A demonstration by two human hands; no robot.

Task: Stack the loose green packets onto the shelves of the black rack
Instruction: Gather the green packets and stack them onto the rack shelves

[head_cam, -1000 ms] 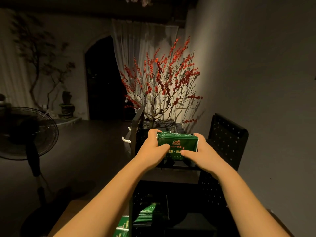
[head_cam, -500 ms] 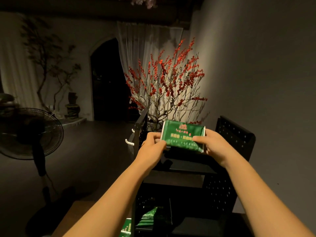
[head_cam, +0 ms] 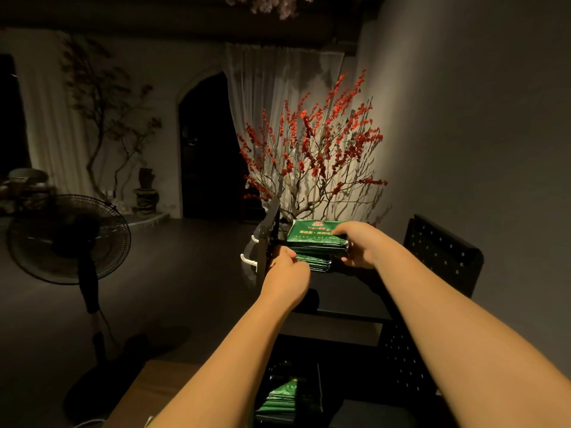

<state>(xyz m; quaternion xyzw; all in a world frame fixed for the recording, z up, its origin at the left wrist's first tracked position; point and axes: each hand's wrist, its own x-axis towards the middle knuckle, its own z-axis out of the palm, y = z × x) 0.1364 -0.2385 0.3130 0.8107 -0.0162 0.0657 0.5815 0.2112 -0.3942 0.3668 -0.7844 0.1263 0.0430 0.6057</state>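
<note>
Green packets gripped between left hand, right hand.

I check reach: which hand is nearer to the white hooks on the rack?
Left. The left hand is just beside the white hooks; the right hand is farther, across the green packets.

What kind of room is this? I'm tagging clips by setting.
Probably a dim, decorated shop or tea-room interior: red-berry branches, sheer curtain, arched doorway, standing fan.

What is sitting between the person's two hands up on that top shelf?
In the head view, a stack of green packets lies between the left hand and right hand, both gripping it on the black rack.
</note>
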